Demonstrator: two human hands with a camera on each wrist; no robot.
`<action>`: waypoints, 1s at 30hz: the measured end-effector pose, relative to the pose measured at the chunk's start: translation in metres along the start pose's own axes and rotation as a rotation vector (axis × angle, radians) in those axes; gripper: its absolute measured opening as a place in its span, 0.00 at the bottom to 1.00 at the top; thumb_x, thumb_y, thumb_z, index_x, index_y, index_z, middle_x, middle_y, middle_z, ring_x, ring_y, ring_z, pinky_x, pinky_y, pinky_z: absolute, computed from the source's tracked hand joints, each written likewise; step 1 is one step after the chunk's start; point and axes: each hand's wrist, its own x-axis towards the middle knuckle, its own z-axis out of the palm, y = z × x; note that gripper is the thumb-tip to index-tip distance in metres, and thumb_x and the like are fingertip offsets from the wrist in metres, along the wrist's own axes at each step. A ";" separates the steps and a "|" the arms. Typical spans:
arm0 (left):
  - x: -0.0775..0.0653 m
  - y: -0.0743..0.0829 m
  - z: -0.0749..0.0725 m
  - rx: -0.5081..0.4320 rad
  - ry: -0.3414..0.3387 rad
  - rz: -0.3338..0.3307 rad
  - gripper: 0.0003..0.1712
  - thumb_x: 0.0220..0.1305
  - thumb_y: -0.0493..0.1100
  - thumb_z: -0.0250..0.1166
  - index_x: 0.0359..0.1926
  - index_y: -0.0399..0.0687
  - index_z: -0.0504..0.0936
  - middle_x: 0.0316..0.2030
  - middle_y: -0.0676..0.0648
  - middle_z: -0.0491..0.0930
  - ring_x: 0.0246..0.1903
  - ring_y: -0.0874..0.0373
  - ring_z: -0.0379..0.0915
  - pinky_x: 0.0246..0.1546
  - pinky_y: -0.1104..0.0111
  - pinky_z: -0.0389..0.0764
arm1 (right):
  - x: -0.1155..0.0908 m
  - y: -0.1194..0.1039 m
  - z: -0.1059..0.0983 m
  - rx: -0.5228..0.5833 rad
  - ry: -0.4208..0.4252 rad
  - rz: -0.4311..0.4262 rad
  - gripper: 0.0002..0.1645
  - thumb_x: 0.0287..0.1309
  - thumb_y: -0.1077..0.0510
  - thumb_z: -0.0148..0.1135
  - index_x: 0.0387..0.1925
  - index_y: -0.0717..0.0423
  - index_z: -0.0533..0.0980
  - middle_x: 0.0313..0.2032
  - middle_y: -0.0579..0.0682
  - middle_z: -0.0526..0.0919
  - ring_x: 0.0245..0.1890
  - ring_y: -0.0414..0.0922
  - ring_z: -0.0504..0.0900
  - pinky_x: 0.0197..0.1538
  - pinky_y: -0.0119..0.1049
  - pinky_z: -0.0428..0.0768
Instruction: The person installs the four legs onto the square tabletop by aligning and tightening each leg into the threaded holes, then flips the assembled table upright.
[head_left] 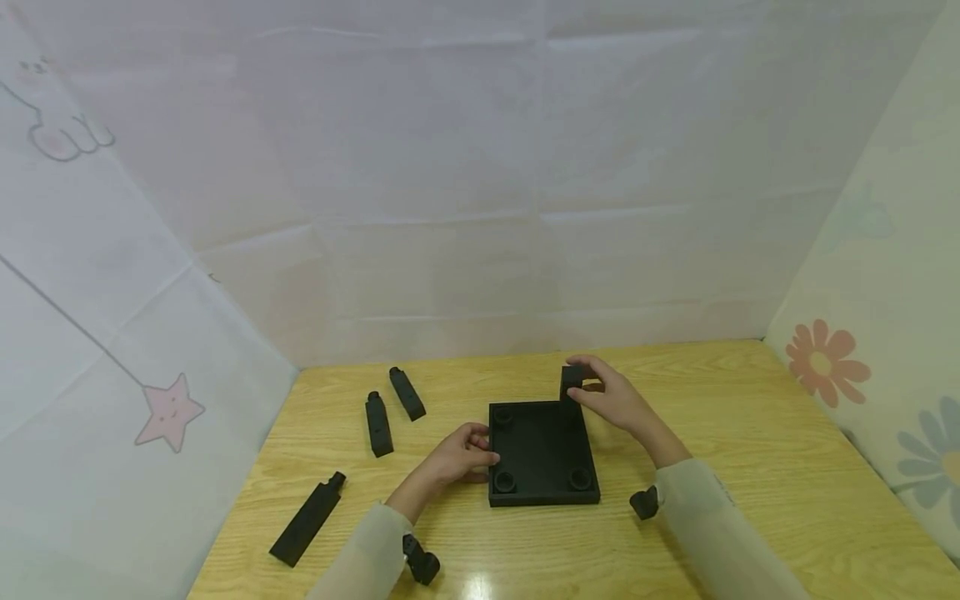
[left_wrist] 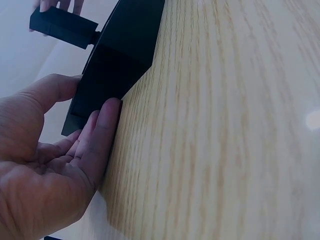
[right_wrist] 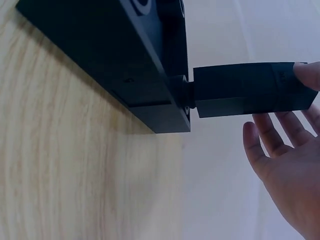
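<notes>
A square black board with a raised rim (head_left: pixel 543 500) lies on the table, with round sockets in its corners. My left hand (head_left: pixel 456 455) grips its left edge, thumb over the rim and fingers along the outer side. At the far right corner a black block-shaped leg (head_left: pixel 571 383) stands upright, its narrow neck at the socket in the right wrist view. My right hand (head_left: pixel 611 398) pinches the upper end of this leg (right_wrist: pixel 240 90) between thumb and fingers. The near corners show open round sockets (head_left: pixel 581 478).
Left of the board lie three more black legs with narrow necked ends: one near the front (head_left: pixel 307 521), one in the middle (head_left: pixel 378 425) and one farther back (head_left: pixel 407 393). The wooden table (head_left: pixel 525 550) meets white cloth walls (head_left: pixel 450 250) behind and at both sides.
</notes>
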 end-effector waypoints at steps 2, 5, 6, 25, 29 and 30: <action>0.000 0.000 0.000 -0.002 0.000 0.000 0.39 0.64 0.39 0.70 0.71 0.35 0.62 0.48 0.42 0.69 0.42 0.53 0.75 0.44 0.55 0.87 | 0.000 -0.002 0.000 -0.015 0.006 -0.020 0.30 0.69 0.52 0.65 0.68 0.49 0.69 0.56 0.54 0.78 0.57 0.53 0.76 0.63 0.56 0.76; -0.001 0.000 0.000 -0.005 -0.001 0.000 0.39 0.64 0.38 0.70 0.70 0.35 0.62 0.48 0.42 0.69 0.42 0.53 0.75 0.44 0.55 0.87 | 0.001 -0.004 0.003 -0.050 0.016 -0.049 0.30 0.68 0.52 0.65 0.68 0.53 0.70 0.51 0.53 0.81 0.51 0.51 0.79 0.59 0.54 0.78; -0.001 0.000 0.000 -0.004 -0.001 0.001 0.39 0.64 0.38 0.70 0.70 0.35 0.62 0.48 0.42 0.69 0.42 0.53 0.75 0.44 0.55 0.87 | 0.001 -0.004 0.003 -0.064 0.020 -0.057 0.30 0.68 0.52 0.65 0.68 0.54 0.70 0.50 0.53 0.81 0.50 0.49 0.79 0.58 0.53 0.79; -0.001 0.000 0.001 -0.007 -0.004 0.010 0.39 0.64 0.38 0.70 0.71 0.35 0.62 0.48 0.42 0.69 0.42 0.53 0.75 0.44 0.55 0.87 | 0.002 -0.004 -0.004 -0.114 -0.045 -0.083 0.41 0.68 0.47 0.65 0.75 0.54 0.62 0.68 0.59 0.67 0.61 0.57 0.72 0.64 0.59 0.74; -0.002 0.001 0.001 -0.004 -0.002 0.008 0.39 0.64 0.38 0.70 0.71 0.35 0.62 0.48 0.42 0.69 0.42 0.53 0.75 0.44 0.55 0.87 | 0.002 -0.006 -0.009 -0.096 -0.089 -0.086 0.41 0.69 0.48 0.64 0.77 0.51 0.60 0.72 0.57 0.65 0.65 0.60 0.70 0.66 0.61 0.71; -0.002 0.001 0.001 -0.005 -0.001 0.007 0.39 0.64 0.38 0.70 0.71 0.35 0.62 0.48 0.42 0.69 0.42 0.53 0.75 0.44 0.55 0.87 | 0.002 -0.007 -0.009 -0.094 -0.098 -0.091 0.40 0.69 0.49 0.64 0.76 0.51 0.61 0.72 0.57 0.65 0.66 0.60 0.70 0.66 0.61 0.71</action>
